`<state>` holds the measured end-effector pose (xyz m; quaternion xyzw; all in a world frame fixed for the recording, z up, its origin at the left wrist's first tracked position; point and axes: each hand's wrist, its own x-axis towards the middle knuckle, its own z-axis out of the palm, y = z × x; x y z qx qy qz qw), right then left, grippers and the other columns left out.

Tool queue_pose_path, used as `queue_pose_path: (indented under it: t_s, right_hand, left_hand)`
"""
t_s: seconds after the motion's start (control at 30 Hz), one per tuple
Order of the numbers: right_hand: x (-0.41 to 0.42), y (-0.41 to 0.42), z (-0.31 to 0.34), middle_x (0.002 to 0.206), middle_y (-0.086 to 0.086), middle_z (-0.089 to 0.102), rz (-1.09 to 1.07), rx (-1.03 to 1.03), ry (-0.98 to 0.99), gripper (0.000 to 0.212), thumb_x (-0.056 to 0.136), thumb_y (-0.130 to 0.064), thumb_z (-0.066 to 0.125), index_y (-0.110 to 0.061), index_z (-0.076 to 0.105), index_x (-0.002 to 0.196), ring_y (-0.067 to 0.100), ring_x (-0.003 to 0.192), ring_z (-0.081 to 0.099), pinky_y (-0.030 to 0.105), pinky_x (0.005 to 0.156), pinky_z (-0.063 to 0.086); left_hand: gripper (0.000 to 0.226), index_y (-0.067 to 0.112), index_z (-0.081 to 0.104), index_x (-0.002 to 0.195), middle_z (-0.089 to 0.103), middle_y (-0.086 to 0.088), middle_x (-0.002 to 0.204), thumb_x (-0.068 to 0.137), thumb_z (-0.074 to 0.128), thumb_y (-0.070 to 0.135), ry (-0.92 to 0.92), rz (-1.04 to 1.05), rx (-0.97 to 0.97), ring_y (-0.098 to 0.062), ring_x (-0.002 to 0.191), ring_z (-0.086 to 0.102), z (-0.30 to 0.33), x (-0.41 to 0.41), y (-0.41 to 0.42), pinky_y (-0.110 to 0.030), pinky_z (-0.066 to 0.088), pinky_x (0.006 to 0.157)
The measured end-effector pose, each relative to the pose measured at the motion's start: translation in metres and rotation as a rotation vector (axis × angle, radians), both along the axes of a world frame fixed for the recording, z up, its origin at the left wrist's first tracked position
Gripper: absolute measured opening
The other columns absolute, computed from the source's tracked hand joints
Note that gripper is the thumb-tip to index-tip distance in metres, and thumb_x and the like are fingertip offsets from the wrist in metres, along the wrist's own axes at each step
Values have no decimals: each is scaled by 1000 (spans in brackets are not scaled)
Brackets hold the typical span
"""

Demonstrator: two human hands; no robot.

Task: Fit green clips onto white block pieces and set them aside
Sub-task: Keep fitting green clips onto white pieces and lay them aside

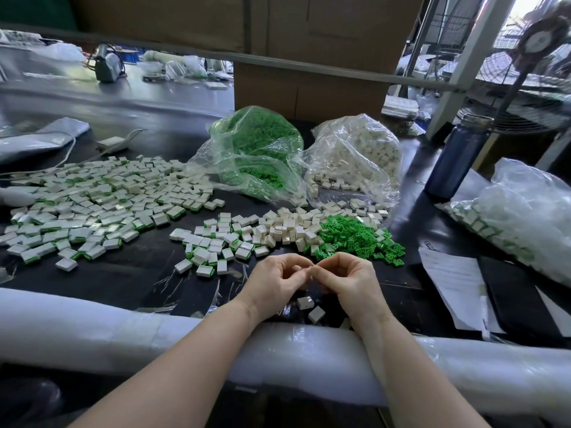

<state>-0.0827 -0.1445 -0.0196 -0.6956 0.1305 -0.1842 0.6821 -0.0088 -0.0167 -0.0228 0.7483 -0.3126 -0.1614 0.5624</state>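
Hands: left hand [272,281] and right hand [346,281] meet fingertip to fingertip above the near table edge, fingers curled; whatever they pinch is too small to tell.
Below the hands: two white blocks [310,308] lie loose on the black table [129,273].
Just beyond: a heap of loose green clips [355,239] touches a pile of bare white block pieces [287,227].
Left: a wide spread of fitted blocks [92,202], green edges showing.
Behind: a bag of green clips [256,149] beside a bag of white pieces [355,152].
Right: a dark blue bottle [457,159], papers [451,285].
Near edge: white foam padding [92,332] under both forearms.
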Motion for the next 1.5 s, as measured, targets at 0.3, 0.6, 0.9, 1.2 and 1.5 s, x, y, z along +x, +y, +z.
queue_pose_path:
  t_s: [0.3,0.6,0.9,1.2,1.5]
  right_hand:
    - [0,1,0,55,6,66,30,-56,-15,13,75,0,72,-8,68,66,13,46,57,22,44,49]
    - [2,-2,-5,62,-1,67,60,-32,-30,9,86,-5,63,-9,66,78,10,55,62,23,47,50]
    - [7,0,-6,69,7,64,233,-104,53,27,79,-39,56,-16,70,78,21,67,59,31,62,47]
    - [7,-2,-10,49,-5,52,165,-152,41,22,90,-15,58,-10,71,73,5,47,41,15,46,33]
    - [6,-2,-10,52,6,49,146,-171,47,26,90,-15,58,-3,70,70,13,50,40,21,46,31]
  left_hand:
    - [8,21,65,80,58,-6,69,76,59,19,-23,11,31,-17,66,53,3,-1,1,-41,51,72]
    - [16,18,64,82,65,-16,91,86,59,3,14,47,-28,-17,79,59,4,0,0,-34,51,82]
    - [13,21,64,87,39,-4,114,86,62,8,-13,-57,7,-19,108,49,3,-1,-1,-32,46,98]
    - [16,16,63,90,41,-5,113,85,59,1,-77,-96,55,-8,85,48,4,-4,-2,-18,47,79]
    - [14,8,64,94,41,-5,113,83,59,0,-103,-84,61,-4,76,47,0,-2,-5,-7,40,69]
